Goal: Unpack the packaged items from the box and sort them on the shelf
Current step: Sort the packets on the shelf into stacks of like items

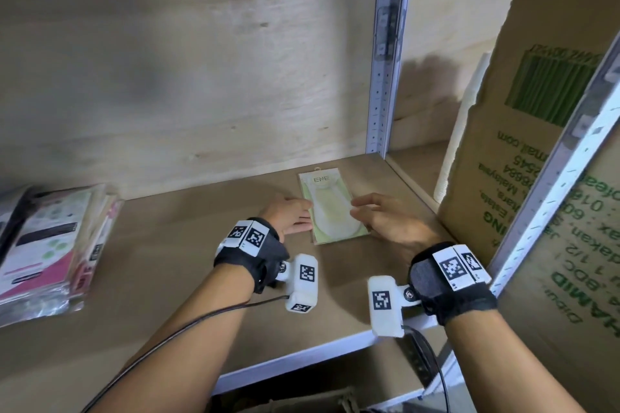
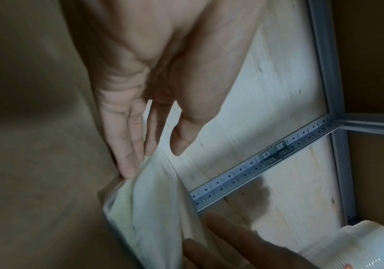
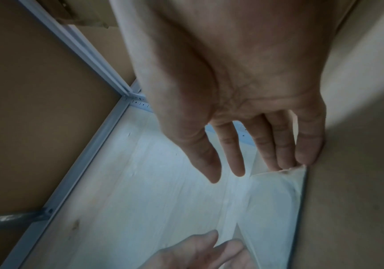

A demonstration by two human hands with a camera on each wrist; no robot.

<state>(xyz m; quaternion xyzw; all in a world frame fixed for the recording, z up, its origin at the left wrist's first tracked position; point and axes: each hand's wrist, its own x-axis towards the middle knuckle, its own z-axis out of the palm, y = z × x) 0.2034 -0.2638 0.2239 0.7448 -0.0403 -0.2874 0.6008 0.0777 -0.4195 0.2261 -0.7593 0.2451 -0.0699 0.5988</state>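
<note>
A flat pale-green packet (image 1: 330, 211) with a white shape and the letters "ENE" lies on the brown shelf board (image 1: 167, 261), near the back right corner. My left hand (image 1: 295, 218) rests at the packet's left edge, its straight fingers (image 2: 128, 163) touching that edge of the packet (image 2: 145, 209). On the other side, my right hand (image 1: 369, 211) lies against the packet's right edge. Its fingers (image 3: 306, 149) are straight and their tips touch a corner of the packet (image 3: 274, 209). Neither hand curls round anything.
A stack of packaged items (image 1: 50, 251) in pink, black and clear wrappers sits at the shelf's left. A tall cardboard box (image 1: 536, 144) with green print stands past the right shelf post (image 1: 382, 77). Plywood backs the shelf; its white front rail (image 1: 302, 359) runs below my wrists.
</note>
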